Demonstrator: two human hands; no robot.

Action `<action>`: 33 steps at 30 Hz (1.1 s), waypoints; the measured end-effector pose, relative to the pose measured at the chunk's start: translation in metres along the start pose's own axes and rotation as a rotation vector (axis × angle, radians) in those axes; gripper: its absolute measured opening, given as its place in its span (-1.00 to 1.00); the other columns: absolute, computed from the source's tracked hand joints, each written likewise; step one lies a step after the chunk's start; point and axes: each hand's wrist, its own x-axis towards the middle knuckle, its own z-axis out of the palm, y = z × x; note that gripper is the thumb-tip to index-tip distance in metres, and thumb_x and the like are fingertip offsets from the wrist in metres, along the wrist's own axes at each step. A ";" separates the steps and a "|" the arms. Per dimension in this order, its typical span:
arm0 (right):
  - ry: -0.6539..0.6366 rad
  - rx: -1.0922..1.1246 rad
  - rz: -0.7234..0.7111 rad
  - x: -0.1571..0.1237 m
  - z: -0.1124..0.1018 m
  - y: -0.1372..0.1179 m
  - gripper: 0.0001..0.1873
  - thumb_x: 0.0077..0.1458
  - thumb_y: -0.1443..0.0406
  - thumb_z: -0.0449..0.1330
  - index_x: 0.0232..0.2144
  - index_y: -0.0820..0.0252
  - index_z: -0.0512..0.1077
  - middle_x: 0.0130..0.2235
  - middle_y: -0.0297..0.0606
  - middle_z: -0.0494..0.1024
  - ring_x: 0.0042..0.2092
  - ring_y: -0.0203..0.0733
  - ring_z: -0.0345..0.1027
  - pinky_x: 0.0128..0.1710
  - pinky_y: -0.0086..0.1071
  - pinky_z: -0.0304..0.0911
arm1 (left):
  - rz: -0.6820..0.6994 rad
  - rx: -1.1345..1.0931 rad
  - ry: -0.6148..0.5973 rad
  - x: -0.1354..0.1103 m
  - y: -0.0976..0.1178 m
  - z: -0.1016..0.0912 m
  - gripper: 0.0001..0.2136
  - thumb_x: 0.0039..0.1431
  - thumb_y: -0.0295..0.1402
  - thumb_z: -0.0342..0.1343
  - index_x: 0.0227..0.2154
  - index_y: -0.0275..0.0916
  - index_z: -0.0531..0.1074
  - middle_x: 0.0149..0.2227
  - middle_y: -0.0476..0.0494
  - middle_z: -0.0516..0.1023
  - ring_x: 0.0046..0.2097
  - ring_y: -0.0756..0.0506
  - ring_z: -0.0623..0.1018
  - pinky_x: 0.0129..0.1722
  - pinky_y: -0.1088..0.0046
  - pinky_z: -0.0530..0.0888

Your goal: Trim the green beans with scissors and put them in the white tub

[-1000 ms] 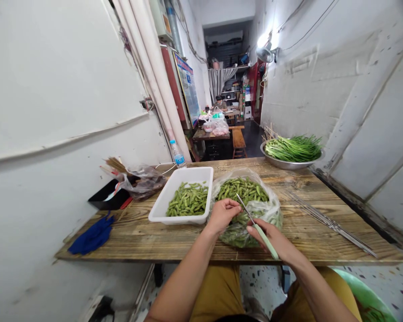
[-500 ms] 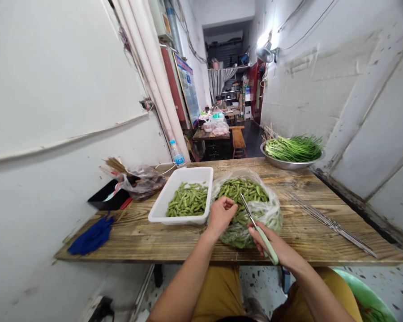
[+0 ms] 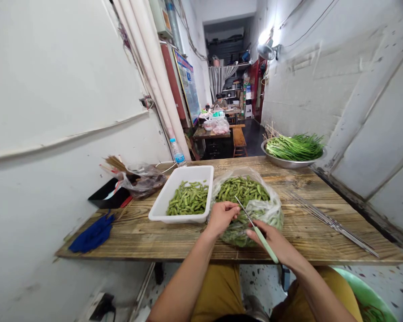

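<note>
My left hand (image 3: 221,216) is closed in a pinch on a green bean pod at the near edge of a clear plastic bag of pods (image 3: 246,193). My right hand (image 3: 274,242) grips scissors with a pale green handle (image 3: 257,231), their blades pointing up towards my left fingertips. A white tray (image 3: 164,200) left of the bag holds more pods (image 3: 189,203). Everything rests on a wooden table (image 3: 319,237).
A metal bowl of long green stalks (image 3: 293,150) sits at the far right, metal skewers (image 3: 329,220) on the right. At left are a blue cloth (image 3: 92,233), a black tray with a bag (image 3: 130,183) and a water bottle (image 3: 177,154). A person sits far down the corridor.
My left hand dipped into the bag and came back with a pod to the scissor blades. My right hand shifted only slightly with the scissors.
</note>
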 end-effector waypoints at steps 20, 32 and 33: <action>-0.035 0.431 0.198 -0.001 0.005 0.004 -0.64 0.09 -0.04 0.00 -0.30 0.12 0.23 -0.52 -0.48 0.20 -0.55 -0.40 0.11 -0.61 -0.54 0.12 | 0.289 1.326 0.328 0.047 0.000 -0.030 -0.80 0.12 -0.35 -0.01 -0.35 -0.21 0.52 -0.25 -0.26 0.46 -0.10 -0.24 0.35 -0.10 0.15 0.18; -0.035 0.409 0.236 0.000 0.004 0.010 -0.63 0.07 -0.04 0.03 -0.31 0.13 0.25 -0.55 -0.50 0.21 -0.61 -0.43 0.13 -0.68 -0.56 0.12 | 0.210 0.873 0.188 0.061 -0.007 -0.011 -0.84 0.04 -0.40 0.04 -0.33 -0.24 0.50 -0.33 -0.14 0.56 -0.21 -0.14 0.49 -0.11 0.25 0.27; -0.027 0.403 0.238 0.001 0.005 0.011 -0.62 0.07 -0.05 0.03 -0.33 0.13 0.25 -0.56 -0.51 0.21 -0.62 -0.43 0.13 -0.69 -0.57 0.12 | 0.215 0.754 0.128 0.056 -0.008 -0.010 -0.83 0.03 -0.38 0.05 -0.32 -0.24 0.50 -0.34 -0.12 0.57 -0.26 -0.10 0.50 -0.15 0.31 0.31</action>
